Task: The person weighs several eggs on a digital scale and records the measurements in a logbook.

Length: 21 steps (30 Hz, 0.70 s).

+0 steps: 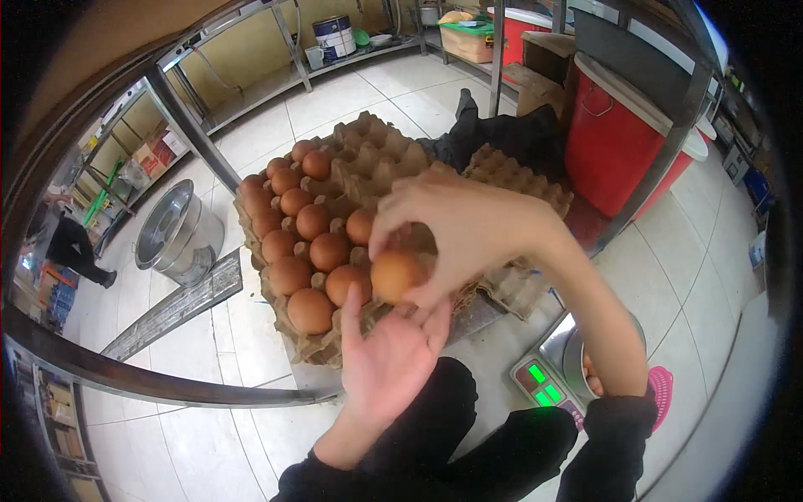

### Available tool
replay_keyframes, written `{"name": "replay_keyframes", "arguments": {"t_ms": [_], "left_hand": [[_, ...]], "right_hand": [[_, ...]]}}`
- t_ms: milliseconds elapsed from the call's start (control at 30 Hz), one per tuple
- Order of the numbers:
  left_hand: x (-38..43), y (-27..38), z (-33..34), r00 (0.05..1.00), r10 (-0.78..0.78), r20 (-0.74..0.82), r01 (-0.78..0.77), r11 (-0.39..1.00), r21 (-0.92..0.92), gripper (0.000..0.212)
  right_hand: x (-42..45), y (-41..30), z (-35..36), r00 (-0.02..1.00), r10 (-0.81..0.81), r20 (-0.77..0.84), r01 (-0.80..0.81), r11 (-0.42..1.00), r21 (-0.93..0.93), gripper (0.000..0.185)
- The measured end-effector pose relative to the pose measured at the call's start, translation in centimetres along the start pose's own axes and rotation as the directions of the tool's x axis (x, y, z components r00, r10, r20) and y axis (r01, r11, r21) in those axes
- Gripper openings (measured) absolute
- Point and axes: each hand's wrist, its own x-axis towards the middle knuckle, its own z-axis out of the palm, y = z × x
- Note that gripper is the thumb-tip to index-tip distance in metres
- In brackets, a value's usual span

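My right hand [439,226] reaches over a pulp egg tray [326,351] and has a brown egg [396,276] between its thumb and fingers. Just below that egg, palm up, is my left hand [395,357]; its thumb points at another brown egg [347,285] in the tray, and no egg shows in its palm. Brown eggs fill the tray's left part, while empty cups show towards the back. Beneath my right forearm stands a digital scale [546,386] with lit green displays and a metal bowl [574,364] on it, partly hidden, holding eggs.
Empty egg trays [521,176] and a black plastic bag [502,135] lie behind. Red bins [615,138] stand at right, a metal pot [182,235] at left. A metal frame [194,132] surrounds the trays. A pink plastic basket [660,398] is beyond the scale. Another person [72,245] is far left.
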Motion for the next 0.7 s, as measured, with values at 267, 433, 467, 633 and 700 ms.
{"name": "replay_keyframes", "arguments": {"t_ms": [267,433,467,633,700], "left_hand": [[-0.4,0.3,-1.6,0.976,-0.219,0.01,0.217,0.97,0.112,0.033],[-0.1,0.9,-0.2,0.987,-0.151,0.049,0.1,0.833,0.544,0.055],[-0.2,0.9,0.2,0.988,-0.148,0.052,0.096,0.833,0.545,0.055],[-0.2,0.5,-0.5,1.0,-0.005,-0.012,0.013,0.72,0.694,0.067],[0.0,1.0,-1.3,0.995,-0.094,0.036,0.051,0.775,0.629,0.06]], "right_hand": [[4.5,3.4,2.2,0.996,0.017,-0.086,-0.041,0.957,-0.286,0.042],[3.8,3.6,0.0,0.994,-0.061,-0.086,0.041,0.976,-0.214,0.049],[3.3,3.0,-0.8,0.994,-0.079,-0.074,0.07,0.991,-0.115,0.048],[1.2,0.4,-1.6,0.96,-0.151,0.235,0.088,0.962,0.26,0.04],[2.6,1.2,-1.5,0.968,-0.168,0.185,0.094,0.93,0.354,0.037]]}}
